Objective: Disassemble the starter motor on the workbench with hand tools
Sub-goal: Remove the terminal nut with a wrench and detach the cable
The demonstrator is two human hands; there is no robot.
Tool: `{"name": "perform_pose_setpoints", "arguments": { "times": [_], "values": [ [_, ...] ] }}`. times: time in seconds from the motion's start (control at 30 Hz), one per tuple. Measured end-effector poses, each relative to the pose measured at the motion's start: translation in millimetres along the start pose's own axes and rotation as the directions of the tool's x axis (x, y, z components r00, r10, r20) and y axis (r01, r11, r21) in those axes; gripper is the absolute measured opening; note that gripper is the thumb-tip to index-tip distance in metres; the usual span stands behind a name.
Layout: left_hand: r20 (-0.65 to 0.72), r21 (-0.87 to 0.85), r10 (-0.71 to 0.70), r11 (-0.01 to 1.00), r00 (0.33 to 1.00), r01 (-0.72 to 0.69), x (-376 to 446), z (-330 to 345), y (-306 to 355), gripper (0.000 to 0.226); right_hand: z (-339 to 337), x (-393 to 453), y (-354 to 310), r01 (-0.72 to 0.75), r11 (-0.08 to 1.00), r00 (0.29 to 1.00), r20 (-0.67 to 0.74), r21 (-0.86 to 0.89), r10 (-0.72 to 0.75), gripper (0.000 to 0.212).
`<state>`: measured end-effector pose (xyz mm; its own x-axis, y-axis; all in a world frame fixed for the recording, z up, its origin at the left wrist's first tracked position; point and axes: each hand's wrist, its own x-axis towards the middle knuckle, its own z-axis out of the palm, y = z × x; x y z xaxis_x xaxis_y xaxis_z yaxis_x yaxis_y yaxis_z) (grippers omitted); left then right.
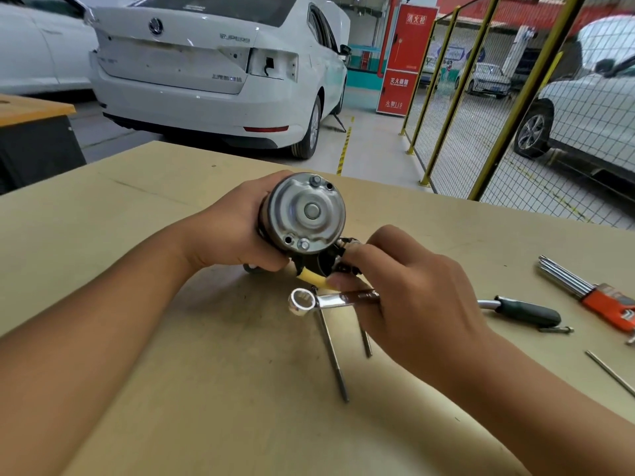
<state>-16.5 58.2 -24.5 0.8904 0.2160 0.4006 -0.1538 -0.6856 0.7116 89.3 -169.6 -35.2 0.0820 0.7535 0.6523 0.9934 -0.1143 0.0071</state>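
Fingers of my left hand [237, 231] wrap the round silver-capped starter motor [304, 213] at centre bench; my right hand [409, 286], at four o'clock, grips a chrome ring spanner [330, 300]. White car's [220, 70] boot reads SUPERB.

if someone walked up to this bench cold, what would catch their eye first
Most likely the starter motor, held up at the middle of the workbench in the left hand with its round silver end cap facing the camera. Just below it, the right hand holds a shiny ring wrench. After that, the orange-handled hex key set at the bench's right edge and the white car parked behind.
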Motion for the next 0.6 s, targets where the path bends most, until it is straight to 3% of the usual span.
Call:
{"name": "perform_pose_setpoints", "arguments": {
  "times": [0.07, 0.2, 0.33, 0.43, 0.6],
  "values": [
    [0.001, -0.005, -0.006, 1.0, 1.0, 0.006, 0, 0, -1, 0.095, 3, -2, 4, 0.041, 0.999, 0.999, -0.005, 0.011, -0.041, 0.01],
    [-0.01, -0.02, -0.017, 1.0, 1.0, 0.016, 0, 1, -2, 0.097, 10, -10, 10, 0.041, 0.99, 0.999, 0.004, 0.134, -0.042, 0.041],
    [-0.002, -0.024, -0.006, 1.0, 1.0, 0.006, -1, 1, -3, 0.091, 20, -10, 5, -0.076, 0.961, 0.978, -0.169, 0.267, 0.125, 0.016],
    [0.002, -0.025, -0.005, 1.0, 1.0, 0.005, -2, 1, -3, 0.087, 22, -7, 5, -0.097, 0.95, 0.97, -0.187, 0.297, 0.158, 0.009],
    [-0.004, -0.023, 0.0, 1.0, 1.0, 0.0, -2, 2, -3, 0.086, 21, -12, 5, -0.018, 0.959, 0.99, -0.127, 0.282, 0.055, 0.037]
  ]
}}
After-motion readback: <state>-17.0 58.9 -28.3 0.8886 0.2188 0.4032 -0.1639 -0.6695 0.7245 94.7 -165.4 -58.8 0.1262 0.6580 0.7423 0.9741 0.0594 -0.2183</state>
